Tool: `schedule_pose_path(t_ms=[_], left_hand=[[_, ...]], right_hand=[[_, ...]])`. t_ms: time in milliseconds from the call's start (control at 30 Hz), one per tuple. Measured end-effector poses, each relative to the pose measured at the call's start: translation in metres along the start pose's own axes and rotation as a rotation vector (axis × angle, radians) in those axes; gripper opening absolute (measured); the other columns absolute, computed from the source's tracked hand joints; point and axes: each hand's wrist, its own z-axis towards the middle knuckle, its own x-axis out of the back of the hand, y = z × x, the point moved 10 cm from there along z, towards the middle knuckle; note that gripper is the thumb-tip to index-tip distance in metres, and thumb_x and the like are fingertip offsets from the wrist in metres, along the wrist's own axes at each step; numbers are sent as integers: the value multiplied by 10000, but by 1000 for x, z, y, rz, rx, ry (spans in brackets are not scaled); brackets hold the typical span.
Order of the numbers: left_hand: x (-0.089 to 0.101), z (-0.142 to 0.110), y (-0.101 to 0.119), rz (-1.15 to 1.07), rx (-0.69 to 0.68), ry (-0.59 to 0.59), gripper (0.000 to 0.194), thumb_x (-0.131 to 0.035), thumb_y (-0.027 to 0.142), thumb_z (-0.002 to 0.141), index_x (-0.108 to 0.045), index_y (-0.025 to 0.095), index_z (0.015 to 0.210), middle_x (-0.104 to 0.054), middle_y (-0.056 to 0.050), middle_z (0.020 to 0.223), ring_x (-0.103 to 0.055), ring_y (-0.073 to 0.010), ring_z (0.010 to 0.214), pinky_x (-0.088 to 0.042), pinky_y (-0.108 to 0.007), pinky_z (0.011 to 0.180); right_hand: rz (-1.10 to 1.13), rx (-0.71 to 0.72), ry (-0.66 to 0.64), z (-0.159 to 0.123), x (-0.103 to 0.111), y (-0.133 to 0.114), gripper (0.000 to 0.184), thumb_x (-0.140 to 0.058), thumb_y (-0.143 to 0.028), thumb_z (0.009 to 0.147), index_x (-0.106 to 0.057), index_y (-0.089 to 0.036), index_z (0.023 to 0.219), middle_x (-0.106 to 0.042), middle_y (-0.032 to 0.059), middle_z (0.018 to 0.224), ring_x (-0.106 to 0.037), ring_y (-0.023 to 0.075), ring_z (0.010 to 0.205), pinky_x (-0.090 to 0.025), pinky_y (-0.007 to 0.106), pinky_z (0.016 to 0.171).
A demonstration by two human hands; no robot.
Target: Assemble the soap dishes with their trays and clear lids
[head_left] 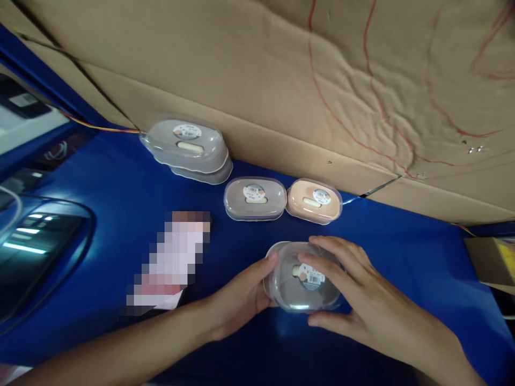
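Note:
A grey oval plastic box point(287, 289) with a clear lid is held above the blue table, in front of me. My left hand point(249, 289) grips its left end, thumb on the upper rim and fingers underneath. Over the right side of the lid, my right hand point(358, 284) is curved, its thumb at the near edge and fingers across the top and far edge. The lid appears shifted to the right of the base's rim. A round label point(313, 277) with a barcode shows on it. Part of the box's right end is hidden by my right hand.
Behind stand another grey box point(237, 206), a peach box point(298, 201) and a stack of grey boxes point(164, 140). A cardboard wall point(241, 80) rises along the back of the blue table point(129, 177). A blurred-out item point(173, 257) and a dark screen point(36, 257) lie left.

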Motion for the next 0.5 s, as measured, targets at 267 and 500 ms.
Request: schedule_pose_path(t_ms=[267,500], left_hand=[[5,2,1,-18,-30,22,505,-683,620,965,-744,252,1305,-804,-96,1216,-678,-297,1257,-480,-396,1045],[4,1,3,-4,-38,17,551,-713,646,930,-747,244,1305,-811,-95,1189,-689,-306,1227,-489,-407,1049]], right_hand=[[96,2,-37,5,-3,8,829,-763,-439,954,-325,-386,1656,-355,85,1720,-369,346,1585,-502,568,1197],[166,-10,-78,6,-3,12,802,-739,-478,970,-309,-406,1643,-325,68,1727,-330,302,1611,-477,520,1223]])
